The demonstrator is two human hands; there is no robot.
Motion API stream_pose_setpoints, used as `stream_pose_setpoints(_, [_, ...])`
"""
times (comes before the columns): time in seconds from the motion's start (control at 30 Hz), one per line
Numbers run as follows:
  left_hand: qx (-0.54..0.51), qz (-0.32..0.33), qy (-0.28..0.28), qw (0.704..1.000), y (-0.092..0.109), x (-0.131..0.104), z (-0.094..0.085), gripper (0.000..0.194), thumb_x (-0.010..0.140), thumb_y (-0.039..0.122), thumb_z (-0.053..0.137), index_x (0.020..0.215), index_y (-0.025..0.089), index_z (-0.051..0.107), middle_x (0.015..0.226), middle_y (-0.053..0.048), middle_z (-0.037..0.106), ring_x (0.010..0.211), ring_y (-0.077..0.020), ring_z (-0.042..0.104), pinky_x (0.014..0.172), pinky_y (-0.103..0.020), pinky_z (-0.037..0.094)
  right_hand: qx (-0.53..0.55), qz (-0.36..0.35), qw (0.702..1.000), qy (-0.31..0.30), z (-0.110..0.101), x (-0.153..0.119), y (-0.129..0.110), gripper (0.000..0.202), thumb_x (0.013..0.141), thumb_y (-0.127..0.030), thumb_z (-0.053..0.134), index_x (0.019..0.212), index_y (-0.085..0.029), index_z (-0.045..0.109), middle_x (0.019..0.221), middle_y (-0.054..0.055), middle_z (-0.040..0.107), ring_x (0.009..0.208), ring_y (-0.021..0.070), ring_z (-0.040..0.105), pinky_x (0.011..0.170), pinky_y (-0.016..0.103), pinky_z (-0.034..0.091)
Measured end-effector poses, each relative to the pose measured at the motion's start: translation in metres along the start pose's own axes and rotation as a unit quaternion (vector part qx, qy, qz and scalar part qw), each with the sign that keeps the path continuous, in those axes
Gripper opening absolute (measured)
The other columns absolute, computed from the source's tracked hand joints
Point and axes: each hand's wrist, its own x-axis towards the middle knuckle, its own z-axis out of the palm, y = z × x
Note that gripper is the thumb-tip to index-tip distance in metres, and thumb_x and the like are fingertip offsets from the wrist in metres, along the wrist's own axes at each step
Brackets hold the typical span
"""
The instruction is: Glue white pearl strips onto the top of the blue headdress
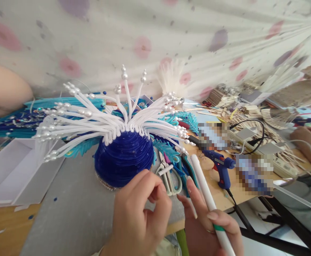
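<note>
In front of me stands a dark blue, dome-shaped headdress point(123, 158), wound in ridges, with a beaded lower rim. White cords point(88, 126) tipped with pearl beads fan out from its top and sides. My left hand point(142, 213) is just before the dome with thumb and fingers pinched together; whatever lies between them is hidden. To the right, my right hand point(211, 224) holds a white stick point(205, 185) with a green band, slanting up and left past the fingers. Scissors point(170, 177) with pale handles lie beyond my hands, beside turquoise feather-like pieces point(167, 149).
A blue hot glue gun point(221, 167) with a cord stands at the right. A white open box point(14, 170) is at the left by a grey mat point(72, 213). Wooden sticks point(275, 142) and a power strip point(259, 153) lie farther right, near another person's hand point(309, 140).
</note>
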Motion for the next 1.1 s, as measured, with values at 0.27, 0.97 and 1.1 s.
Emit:
stream_pose_setpoints(0.27, [0.101,-0.001,-0.042,0.994,-0.022,0.000,0.009,0.024,0.095,0.020,0.060,0.072,0.019,0.067,0.060,0.004,0.068,0.046,-0.0099,0.060,0.044,-0.021,0.042,0.087,0.007,0.996,0.024,0.012,0.005,-0.021,0.026,0.098,-0.055,0.059,0.117,-0.041,0.069,0.135,0.002,0.071,0.145,0.0259,0.047,0.099,0.046,0.055])
stream_pose_setpoints(0.97, [-0.160,0.160,-0.056,0.972,0.004,0.025,0.003,0.014,0.091,0.007,0.067,0.094,0.020,0.070,0.100,0.000,0.067,0.084,-0.0061,0.069,0.073,-0.012,0.053,0.125,0.064,0.990,0.014,0.014,0.007,-0.018,0.027,0.094,-0.061,0.060,0.107,-0.040,0.071,0.127,0.000,0.076,0.130,0.0227,0.064,0.099,0.040,0.055])
stream_pose_setpoints(1.1, [-0.141,0.164,-0.099,0.971,-0.001,0.027,0.000,0.014,0.095,0.008,0.062,0.096,0.020,0.067,0.105,-0.001,0.066,0.092,-0.0077,0.068,0.081,-0.014,0.053,0.132,0.083,0.988,0.008,0.012,0.009,-0.020,0.026,0.094,-0.060,0.062,0.106,-0.038,0.071,0.126,0.000,0.076,0.129,0.0243,0.064,0.099,0.043,0.055])
